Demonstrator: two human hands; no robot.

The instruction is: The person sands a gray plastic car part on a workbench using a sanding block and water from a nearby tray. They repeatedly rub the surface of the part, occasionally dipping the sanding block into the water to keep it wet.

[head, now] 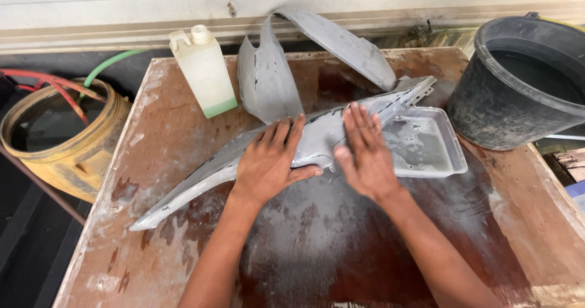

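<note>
Panel: a long, narrow grey plastic fairing panel (207,177) was laid diagonally across the bench (152,131), its pointed tip toward the near left edge and its ribbed end toward the far right corner; the surface was dull, matte and wet.
Left hand (268,162): was pressed flat on the middle of the panel, fingers slightly apart and extended, thumb spread toward the right; nothing was clamped.
Right hand (364,155): was laid flat on the panel just beside the left, fingers held together and straight.
Bench: a reddish-brown board, wet, was streaked with pale grey residue.
Tray: a shallow translucent plastic tray (439,155) with cloudy water was seen under the panel's ribbed end, near the right edge.
Second panel: a curved grey piece (268,82) was stood at the far edge.
Bottle: a pale squared plastic jug (204,70) was stood upright at the far left.
Off the bench: a black bucket (487,113) was seen at the right, a yellow drum (79,155) at the left.
</note>
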